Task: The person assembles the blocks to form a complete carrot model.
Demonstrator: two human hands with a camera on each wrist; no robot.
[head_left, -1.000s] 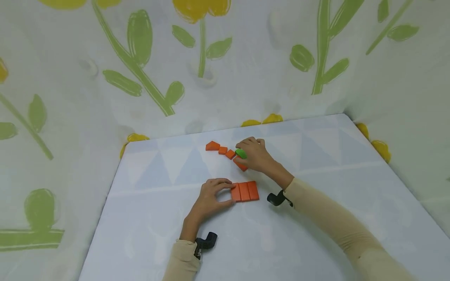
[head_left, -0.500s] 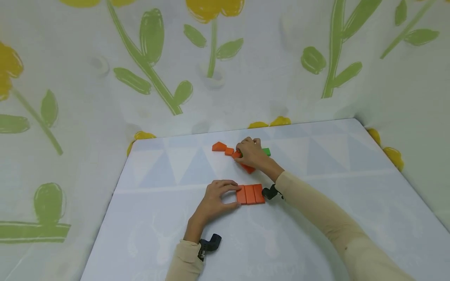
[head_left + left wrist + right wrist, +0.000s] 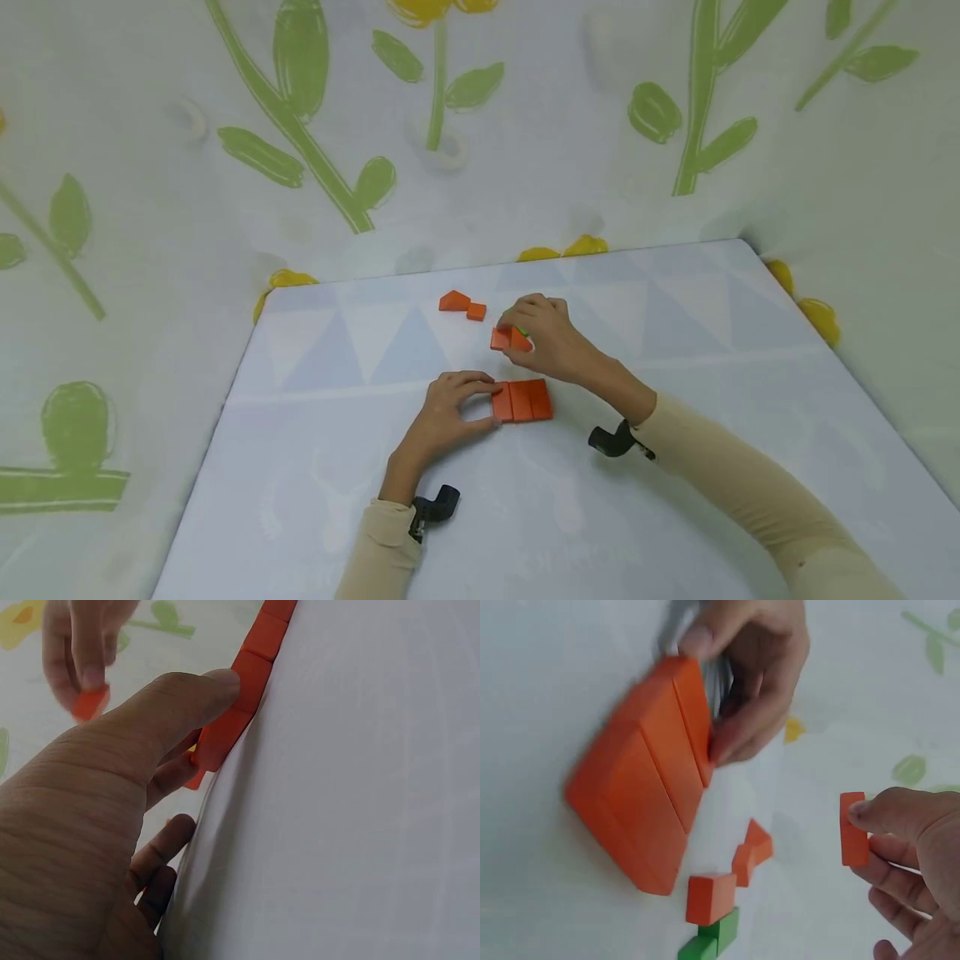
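Note:
Three orange blocks (image 3: pixel 521 401) lie side by side in a flat row on the table. My left hand (image 3: pixel 437 423) grips the row's left block, thumb at the near end and fingertip at the far end. Beyond the row, my right hand (image 3: pixel 551 340) pinches a small orange block (image 3: pixel 853 840) between thumb and fingers, raised off the table. The left wrist view also shows this held block (image 3: pixel 91 703) beneath the fingers. A larger orange block (image 3: pixel 711 898) stands on the table, partly hidden by the right hand in the head view.
Farther back, an orange trapezoid-like block (image 3: pixel 453 301) touches a small orange block (image 3: pixel 476 312). Green blocks (image 3: pixel 724 930) sit beside the larger orange block, mostly hidden behind my right hand in the head view. Flower-printed cloth (image 3: pixel 510 183) rises behind the table's far edge.
My right hand reached over the back line of blocks, took a small orange block from it and lifted it. The left hand has stayed at the row.

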